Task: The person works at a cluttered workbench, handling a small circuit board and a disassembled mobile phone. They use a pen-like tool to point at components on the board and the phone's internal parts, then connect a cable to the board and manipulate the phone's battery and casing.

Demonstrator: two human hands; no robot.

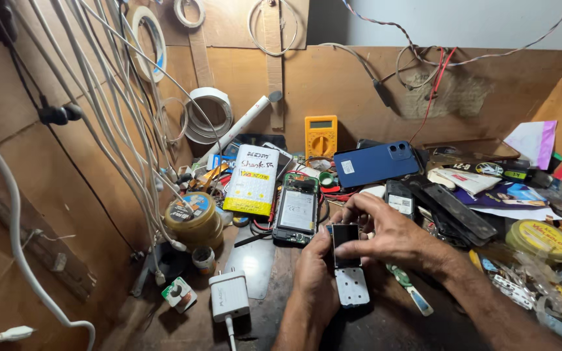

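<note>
My left hand (312,273) grips a small keypad phone (348,263) from its left side, above the workbench. The phone has a dark screen at the top and a pale keypad area below. My right hand (388,235) reaches over from the right, with its fingers curled on the top and right edge of the phone's screen part. Just beyond the hands lies an opened smartphone (296,209) with its circuit board and battery showing. A blue smartphone (375,163) lies back side up farther off.
A yellow multimeter (321,135) leans on the back wall. A white charger (229,296) and a clear screen sheet (251,263) lie at the left front. A round tin (193,218), a yellow tin (540,237), a toothbrush (410,292) and many white cables (108,97) crowd the bench.
</note>
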